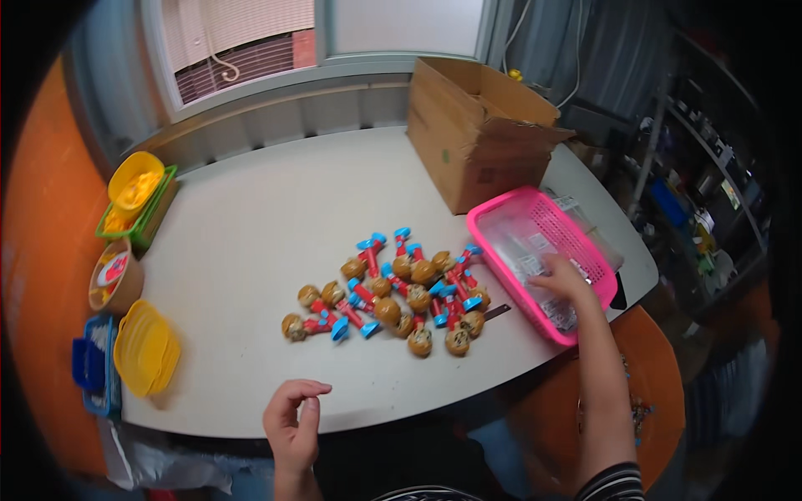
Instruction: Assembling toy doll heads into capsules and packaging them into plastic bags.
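Note:
My right hand (570, 282) reaches into a pink perforated plastic basket (486, 244) at the table's right side. Its bent fingers are closed on a clear plastic bag (530, 264) among several others lying there; part of the grip is hard to see. Near the front edge, my left hand (292, 424) hovers with curled fingers, thumb and forefinger apart, holding nothing. Between the hands and farther back lies a loose pile of small pieces (387, 311) with round brown heads, red stems and flared blue ends. Some heads look speckled.
Behind the basket stands an open cardboard box (451, 138). Along the left edge are a green basket (156, 213) with a yellow tub (125, 174), a brown paper tub (125, 288), a yellow basket (149, 351) and a blue basket (102, 384). An orange stool (656, 359) is at the right.

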The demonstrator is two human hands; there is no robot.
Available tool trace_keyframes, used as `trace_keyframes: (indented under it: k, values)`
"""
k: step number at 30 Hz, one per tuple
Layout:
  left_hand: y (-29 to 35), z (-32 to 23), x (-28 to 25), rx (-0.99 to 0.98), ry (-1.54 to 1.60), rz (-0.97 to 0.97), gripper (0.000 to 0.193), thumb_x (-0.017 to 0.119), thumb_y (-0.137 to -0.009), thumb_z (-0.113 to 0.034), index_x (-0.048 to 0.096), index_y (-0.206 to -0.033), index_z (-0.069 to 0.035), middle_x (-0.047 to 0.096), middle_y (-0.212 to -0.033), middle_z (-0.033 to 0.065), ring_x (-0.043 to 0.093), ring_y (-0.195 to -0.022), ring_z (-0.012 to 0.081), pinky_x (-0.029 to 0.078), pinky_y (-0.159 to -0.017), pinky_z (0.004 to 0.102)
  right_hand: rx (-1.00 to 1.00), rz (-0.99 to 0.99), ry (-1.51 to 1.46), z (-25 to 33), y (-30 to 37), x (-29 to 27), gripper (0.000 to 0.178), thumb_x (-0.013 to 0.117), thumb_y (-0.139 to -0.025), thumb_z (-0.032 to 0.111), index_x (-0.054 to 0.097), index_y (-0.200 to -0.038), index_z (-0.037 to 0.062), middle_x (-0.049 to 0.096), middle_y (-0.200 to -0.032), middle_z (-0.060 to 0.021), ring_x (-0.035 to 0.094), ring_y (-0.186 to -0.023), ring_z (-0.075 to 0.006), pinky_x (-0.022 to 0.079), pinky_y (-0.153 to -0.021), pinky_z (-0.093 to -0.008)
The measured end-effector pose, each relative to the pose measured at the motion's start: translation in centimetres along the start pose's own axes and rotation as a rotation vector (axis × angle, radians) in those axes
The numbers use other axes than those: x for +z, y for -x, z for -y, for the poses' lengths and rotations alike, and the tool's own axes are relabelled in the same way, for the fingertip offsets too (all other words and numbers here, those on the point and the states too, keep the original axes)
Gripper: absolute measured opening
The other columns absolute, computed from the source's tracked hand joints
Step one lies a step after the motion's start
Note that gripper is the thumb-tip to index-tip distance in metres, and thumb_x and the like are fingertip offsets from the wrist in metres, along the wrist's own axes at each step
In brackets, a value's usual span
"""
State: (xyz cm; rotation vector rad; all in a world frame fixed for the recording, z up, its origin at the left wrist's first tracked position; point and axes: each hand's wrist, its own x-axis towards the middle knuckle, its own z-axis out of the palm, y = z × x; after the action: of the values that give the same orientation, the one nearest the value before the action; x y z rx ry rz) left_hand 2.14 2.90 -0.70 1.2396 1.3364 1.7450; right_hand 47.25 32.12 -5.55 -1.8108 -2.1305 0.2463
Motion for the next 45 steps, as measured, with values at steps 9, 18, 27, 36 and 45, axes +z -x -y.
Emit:
trace_keyframes:
  k: [9,18,27,36,45]
  values:
    - [-1.0,5.6,3.9,-0.336,0.08,0.014,0.008,0.053,-0.091,0.001,0.058,-0.097,0.002,0.065,-0.091,0.0107,0.065,-0.09,0.0192,0.051,-0.086,0.0319,0.055,-0.018,0.004,1.7,-2.0,-2.1,0.018,0.069,-0.074,0.019,0.071,-0.081,0.0025,0.068,-0.076,-0.0166,0.066,-0.074,-0.034,0.051,-0.07,-0.0442]
    - [-1.6,5.2,8.6,-0.482,0.257,0.197,0.009,0.055,-0.093,-0.002,0.06,-0.1,0.002,0.066,-0.096,0.0109,0.065,-0.093,0.0178,0.05,-0.088,0.0304,0.158,-0.055,-0.155,0.3,-1.8,-3.1,0.022,0.079,-0.069,0.009,0.059,-0.066,0.0015,0.057,-0.059,-0.0022,0.055,-0.058,-0.011,0.044,-0.054,-0.028]
    - [0.3,5.3,7.3,-0.462,0.287,0.314,0.013,0.055,-0.095,-0.004,0.059,-0.106,0.001,0.065,-0.102,0.0106,0.061,-0.1,0.0164,0.047,-0.091,0.03,0.044,-0.25,-0.654,8.6,2.0,-4.0,0.02,0.069,-0.082,0.008,0.058,-0.095,-0.001,0.066,-0.085,-0.0092,0.064,-0.08,-0.0175,0.05,-0.074,-0.0289]
    - [3.4,4.0,1.5,-0.482,0.158,0.307,0.013,0.054,-0.095,-0.004,0.06,-0.105,0.001,0.066,-0.102,0.0089,0.061,-0.099,0.015,0.047,-0.09,0.0285,0.063,-0.15,0.192,-0.3,-2.1,-0.4,0.027,0.069,-0.077,0.022,0.069,-0.087,-0.0028,0.068,-0.085,-0.0241,0.068,-0.081,-0.0344,0.052,-0.076,-0.0424]
    - [3.3,4.9,-1.9,-0.487,0.208,0.179,0.012,0.054,-0.096,-0.006,0.061,-0.104,0.001,0.066,-0.101,0.01,0.062,-0.098,0.0154,0.048,-0.089,0.0286,0.103,-0.513,0.104,4.8,-1.2,-4.5,0.022,0.074,-0.072,0.013,0.057,-0.072,-0.0018,0.061,-0.066,-0.0161,0.062,-0.063,-0.0322,0.047,-0.061,-0.0417]
